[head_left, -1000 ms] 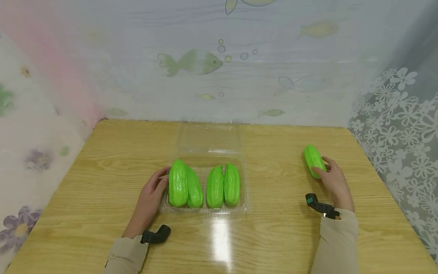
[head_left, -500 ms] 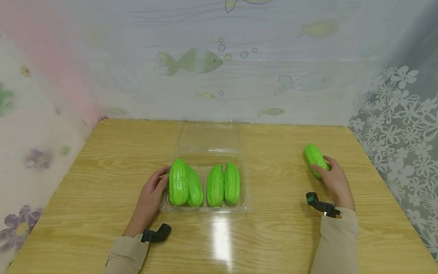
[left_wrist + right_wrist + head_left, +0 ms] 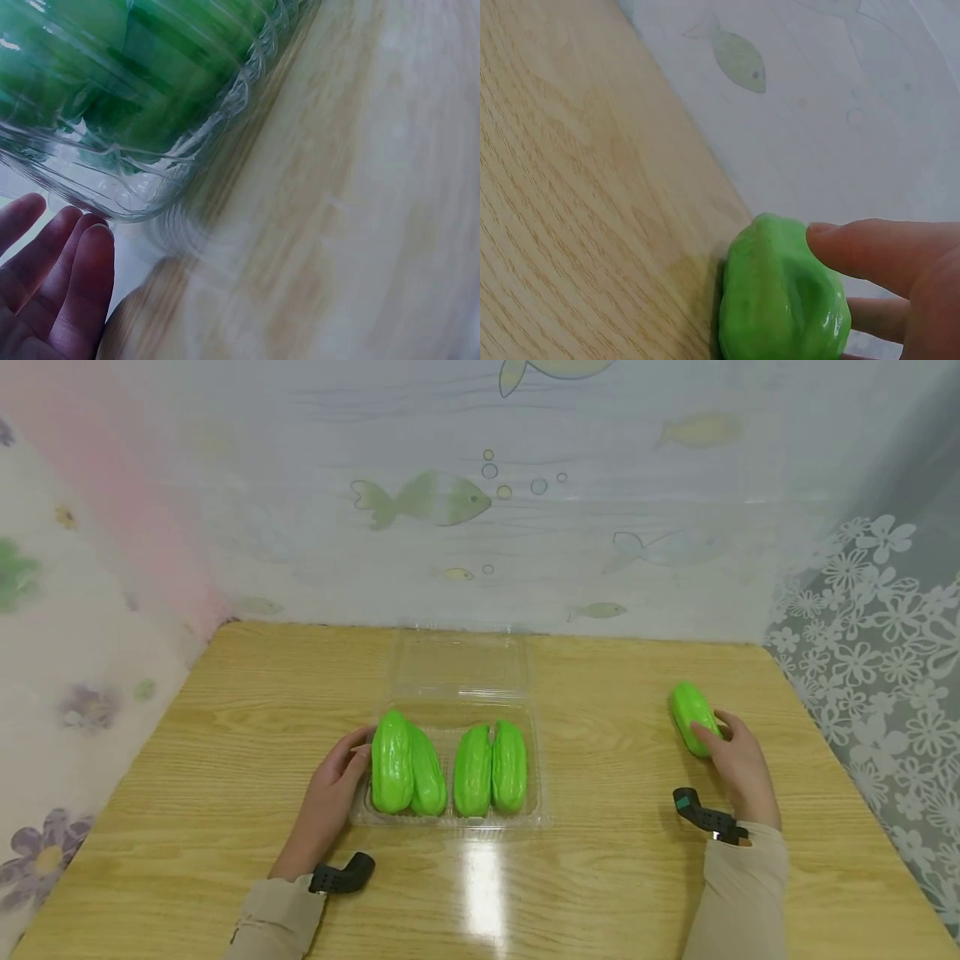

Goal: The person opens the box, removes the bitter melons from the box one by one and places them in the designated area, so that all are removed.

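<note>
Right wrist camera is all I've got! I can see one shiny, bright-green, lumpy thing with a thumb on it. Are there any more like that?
Observer: Yes! The head view shows four more shiny, bright-green, ridged oblong pieces, lying in a clear plastic rectangular box.

Child: Ooh! And where's the other hand? I can't find it anywhere in mine.

Observer: The bare left hand is at the left end of that box, on the person's own left.
</note>
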The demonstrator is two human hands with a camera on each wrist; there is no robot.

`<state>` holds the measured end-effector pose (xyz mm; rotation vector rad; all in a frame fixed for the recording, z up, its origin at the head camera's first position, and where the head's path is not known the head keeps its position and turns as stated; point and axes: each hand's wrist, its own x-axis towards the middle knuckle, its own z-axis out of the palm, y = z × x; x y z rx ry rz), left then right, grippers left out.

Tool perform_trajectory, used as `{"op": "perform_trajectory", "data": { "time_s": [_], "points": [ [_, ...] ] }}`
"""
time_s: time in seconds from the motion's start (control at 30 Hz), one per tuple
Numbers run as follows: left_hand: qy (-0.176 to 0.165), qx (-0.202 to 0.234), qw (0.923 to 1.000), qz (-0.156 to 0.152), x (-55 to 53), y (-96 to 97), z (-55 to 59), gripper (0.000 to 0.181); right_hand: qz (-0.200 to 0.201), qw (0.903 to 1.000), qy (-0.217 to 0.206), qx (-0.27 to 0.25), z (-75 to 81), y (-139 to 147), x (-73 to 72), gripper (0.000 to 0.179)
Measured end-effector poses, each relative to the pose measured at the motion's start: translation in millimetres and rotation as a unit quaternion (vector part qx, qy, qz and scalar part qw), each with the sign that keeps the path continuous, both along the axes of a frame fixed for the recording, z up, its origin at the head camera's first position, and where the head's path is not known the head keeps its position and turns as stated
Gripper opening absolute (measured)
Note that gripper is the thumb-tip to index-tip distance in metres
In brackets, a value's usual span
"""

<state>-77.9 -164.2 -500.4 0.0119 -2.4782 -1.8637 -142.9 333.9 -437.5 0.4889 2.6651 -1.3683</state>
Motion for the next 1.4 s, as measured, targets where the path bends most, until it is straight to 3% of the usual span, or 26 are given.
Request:
{"op": "perform_trajectory", "data": {
  "time_s": [0.17,0.37,0.47,0.67,0.8,0.93,1.13,1.4],
  "points": [
    [0.005,-0.003,1.0000,0.002,0.4,0.0,-7.0,0.039,-0.006,1.0000,0.005,0.001,2.2,2,2.4,0.084],
    [0.003,-0.002,1.0000,-0.001,3.1,1.0,-6.3,0.040,-0.027,0.9989,0.017,0.035,5.9,4,5.7,0.077],
    [0.003,0.005,1.0000,0.000,4.9,2.2,-1.1,0.039,-0.066,0.9957,0.029,0.058,5.6,7,2.8,0.073],
    [0.000,0.006,1.0000,0.005,13.1,7.9,18.0,0.039,-0.118,0.9895,0.066,0.051,0.6,19,-6.3,0.063],
    [0.002,0.000,1.0000,0.006,16.6,10.4,25.6,0.039,-0.112,0.9872,0.100,0.053,0.5,20,-10.0,0.059],
    [0.003,-0.001,1.0000,0.007,17.2,10.5,25.1,0.040,-0.091,0.9884,0.113,0.046,19.1,-1,-2.2,0.058],
    [0.000,0.009,1.0000,0.004,9.1,5.6,11.1,0.038,-0.027,0.9906,0.125,0.048,40.7,-27,6.3,0.058],
    [0.004,-0.002,1.0000,0.005,-1.5,0.1,-9.2,0.039,0.050,0.9878,0.143,0.037,46.9,-48,4.3,0.055]
  ]
}}
